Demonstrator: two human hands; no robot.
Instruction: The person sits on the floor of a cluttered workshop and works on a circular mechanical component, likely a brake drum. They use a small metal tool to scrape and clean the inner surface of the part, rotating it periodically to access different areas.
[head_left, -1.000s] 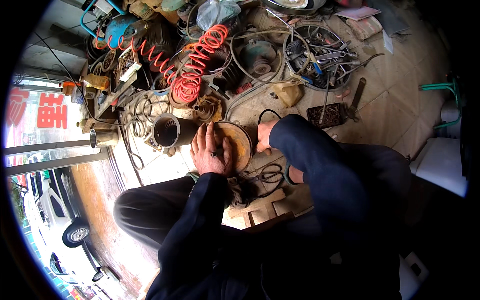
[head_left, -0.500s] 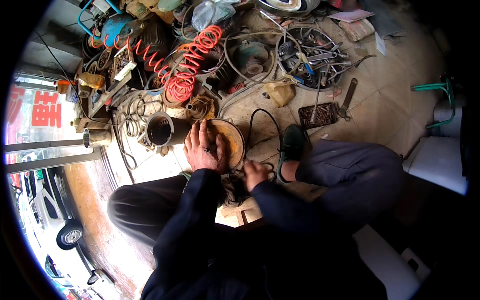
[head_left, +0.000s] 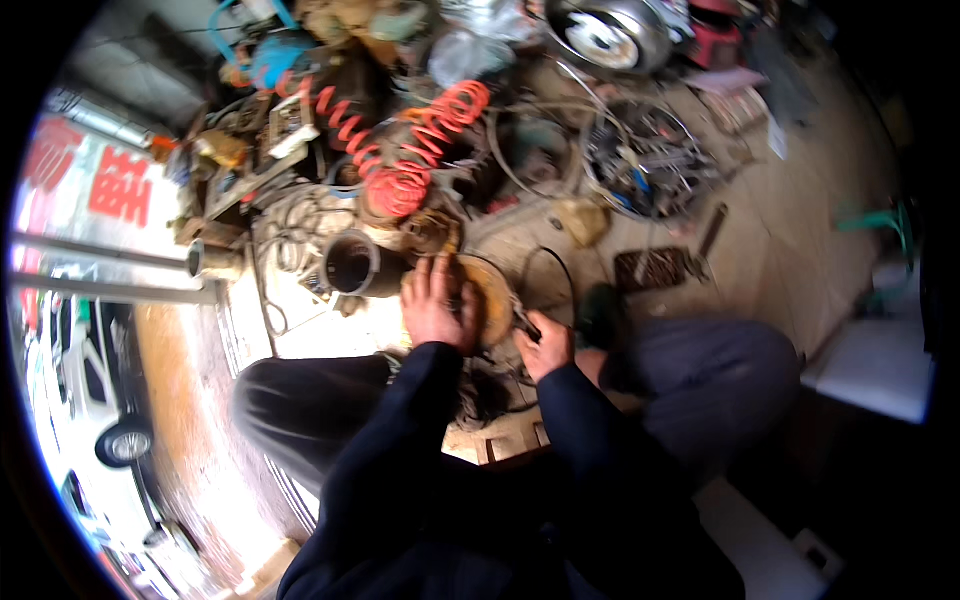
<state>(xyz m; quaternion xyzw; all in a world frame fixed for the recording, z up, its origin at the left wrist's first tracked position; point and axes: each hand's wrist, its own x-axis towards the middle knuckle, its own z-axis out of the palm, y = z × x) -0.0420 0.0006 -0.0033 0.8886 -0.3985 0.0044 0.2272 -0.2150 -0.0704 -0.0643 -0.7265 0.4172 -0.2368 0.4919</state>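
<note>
A round, rusty, yellow-brown disc-shaped part (head_left: 494, 302) sits in front of me between my feet. My left hand (head_left: 434, 310) lies on its left side, fingers stretched forward and somewhat apart. At the disc's right edge, my right hand (head_left: 546, 346) is closed round a small dark tool (head_left: 523, 320); blur hides what kind it is. A dark grey hollow cylinder (head_left: 352, 264) lies just left of my left hand, its mouth facing me. Below the disc is a dark crumpled bundle (head_left: 482, 398), perhaps cloth.
Beyond the disc are a coiled red air hose (head_left: 400, 190), a round basin of tools (head_left: 650, 160) and a yellowish crumpled lump (head_left: 582, 222). A tray of small rusty parts (head_left: 650, 268) lies right, beside a hammer-like tool (head_left: 712, 235). Outside at left stands a white car (head_left: 75, 430).
My right hand has come up to the disc's right edge, and a dark tool now shows in it. My left hand stays on the disc. The whole view has shifted and blurred.
</note>
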